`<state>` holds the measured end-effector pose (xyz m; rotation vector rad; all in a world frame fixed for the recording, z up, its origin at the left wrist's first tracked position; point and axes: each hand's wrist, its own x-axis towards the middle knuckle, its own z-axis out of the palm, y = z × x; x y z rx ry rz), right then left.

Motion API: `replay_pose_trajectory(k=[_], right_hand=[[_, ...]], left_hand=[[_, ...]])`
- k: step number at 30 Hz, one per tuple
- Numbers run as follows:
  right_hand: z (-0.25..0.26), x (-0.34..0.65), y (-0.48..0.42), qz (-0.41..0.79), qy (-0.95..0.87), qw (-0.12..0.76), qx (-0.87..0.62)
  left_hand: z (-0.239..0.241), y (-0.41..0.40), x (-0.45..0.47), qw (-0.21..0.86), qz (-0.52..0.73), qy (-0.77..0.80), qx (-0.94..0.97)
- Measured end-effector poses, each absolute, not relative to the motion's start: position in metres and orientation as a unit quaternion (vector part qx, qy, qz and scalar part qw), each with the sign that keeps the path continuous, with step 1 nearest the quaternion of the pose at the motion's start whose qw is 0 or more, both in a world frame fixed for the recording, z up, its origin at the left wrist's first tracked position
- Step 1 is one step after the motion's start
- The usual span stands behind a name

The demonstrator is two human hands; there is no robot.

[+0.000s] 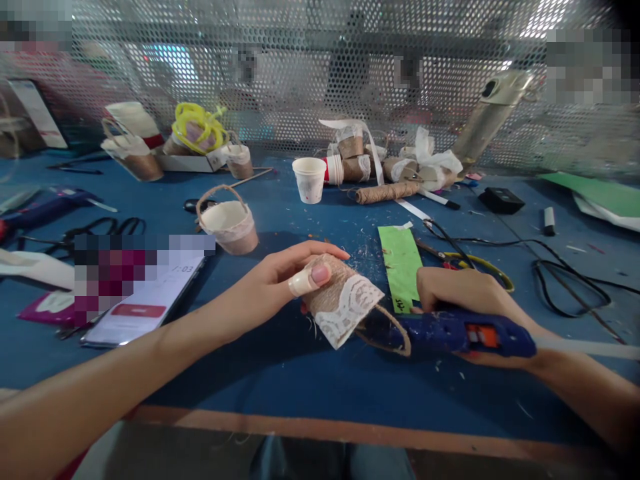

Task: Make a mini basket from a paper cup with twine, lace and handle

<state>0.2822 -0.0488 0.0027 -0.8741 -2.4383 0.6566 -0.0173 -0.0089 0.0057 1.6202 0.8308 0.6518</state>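
Note:
My left hand (295,273), a plaster on its thumb, grips a small cup basket (340,297) wrapped in jute and white lace, lying on its side over the blue table (280,373). The basket's twine handle (395,330) loops out toward the right. My right hand (463,293) is closed round a blue glue gun (465,333) whose nozzle points left at the basket's rim. A glue stick pokes out of the gun's back end.
A finished lace basket (227,223) stands behind my left hand, a phone (147,303) to the left. A green paper strip (403,263), twine spool (385,193), white paper cup (310,179), black cables (565,277), scissors and more cups lie about. Perforated metal screen (320,73) behind.

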Motion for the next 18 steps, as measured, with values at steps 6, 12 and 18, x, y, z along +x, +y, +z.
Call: replay_pose_trajectory(k=[6,12,18], right_hand=[[0.0002,0.2823,-0.0477,0.259,-0.884,0.241,-0.306],[-0.0048,0.2828,-0.0480,0.269,-0.880,0.245,-0.306],[-0.0073,0.2829,-0.0472,0.269,-0.879,0.260,-0.295]], left_hand=[[0.0055,-0.0097,-0.0158,0.575,0.285,0.355,0.680],[0.0026,-0.0073,-0.0179,0.579,0.276,0.341,0.687],[0.0039,-0.0065,-0.0173,0.574,0.270,0.345,0.692]])
